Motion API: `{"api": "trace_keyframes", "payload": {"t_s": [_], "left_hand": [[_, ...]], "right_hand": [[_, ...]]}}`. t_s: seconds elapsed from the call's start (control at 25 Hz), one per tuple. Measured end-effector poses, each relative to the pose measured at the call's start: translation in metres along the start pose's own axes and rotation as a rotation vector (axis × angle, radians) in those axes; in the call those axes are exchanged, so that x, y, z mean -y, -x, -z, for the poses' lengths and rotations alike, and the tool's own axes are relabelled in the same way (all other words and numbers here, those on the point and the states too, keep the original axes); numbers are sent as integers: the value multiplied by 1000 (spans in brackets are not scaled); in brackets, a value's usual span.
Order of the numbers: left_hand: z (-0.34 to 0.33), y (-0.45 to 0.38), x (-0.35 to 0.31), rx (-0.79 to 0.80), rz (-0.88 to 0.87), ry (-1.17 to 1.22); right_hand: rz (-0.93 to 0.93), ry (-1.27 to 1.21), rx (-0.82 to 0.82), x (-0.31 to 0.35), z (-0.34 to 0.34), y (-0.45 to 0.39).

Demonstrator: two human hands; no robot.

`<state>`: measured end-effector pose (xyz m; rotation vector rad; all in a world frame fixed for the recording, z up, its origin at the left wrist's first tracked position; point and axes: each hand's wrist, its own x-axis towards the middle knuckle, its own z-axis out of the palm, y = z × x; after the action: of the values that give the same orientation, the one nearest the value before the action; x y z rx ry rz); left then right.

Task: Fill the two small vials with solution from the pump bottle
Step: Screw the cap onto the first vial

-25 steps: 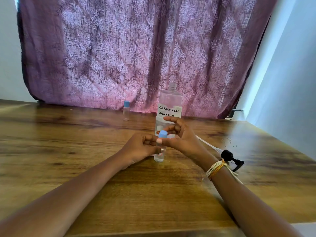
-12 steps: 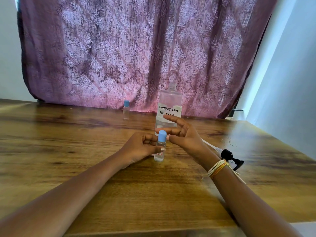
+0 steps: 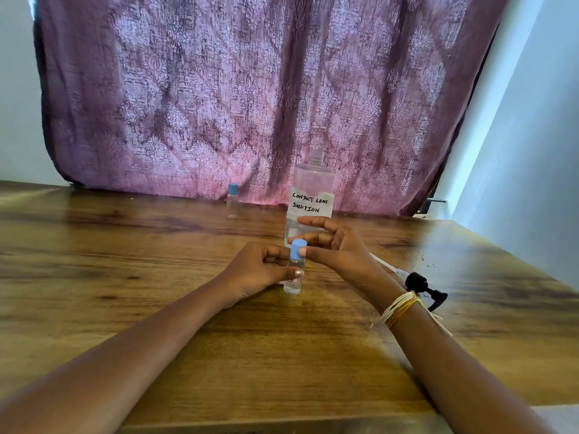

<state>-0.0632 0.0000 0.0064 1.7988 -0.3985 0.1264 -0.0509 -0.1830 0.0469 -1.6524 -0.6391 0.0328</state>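
The left hand (image 3: 261,267) gripped a vial (image 3: 294,275) standing on the desk (image 3: 125,264), while the right hand (image 3: 333,247), fingers spread, touched its blue cap (image 3: 297,248). The bottle (image 3: 310,200) stood just behind, the second vial (image 3: 232,204) farther back.

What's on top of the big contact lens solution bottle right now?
Nothing: the solution bottle shows a bare threaded neck. Its black pump head lies on the table. The right hand covers the bottle's base.

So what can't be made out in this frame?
- Near vial, head view: its fill level; left hand covers the middle.
- Its blue cap: whether fully screwed; right hand fingers overlap it.
- Far vial: contents; too small.
- Pump head: tube partly behind right wrist.
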Motion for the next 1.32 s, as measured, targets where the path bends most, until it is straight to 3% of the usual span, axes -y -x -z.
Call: {"api": "trace_keyframes", "payload": {"t_s": [0.12,0.28,0.8,0.96,1.12,1.32], "left_hand": [[0,0,2,-1,-16,-14],[1,-2,4,10,4,-13],[0,0,4,-70,-30,-91],[2,-1,5,-61,-24,-65],[7,-2,7,-112,-35,-158],[25,-7,7,-81,-1,-282]], "right_hand": [[-23,41,-34,0,-1,0],[-29,-72,97,3,1,2],[45,161,-154,-3,-6,2],[-11,99,-54,-6,-6,2],[-141,205,87,-16,-12,6],[-122,265,-48,-32,-26,-9]]}}
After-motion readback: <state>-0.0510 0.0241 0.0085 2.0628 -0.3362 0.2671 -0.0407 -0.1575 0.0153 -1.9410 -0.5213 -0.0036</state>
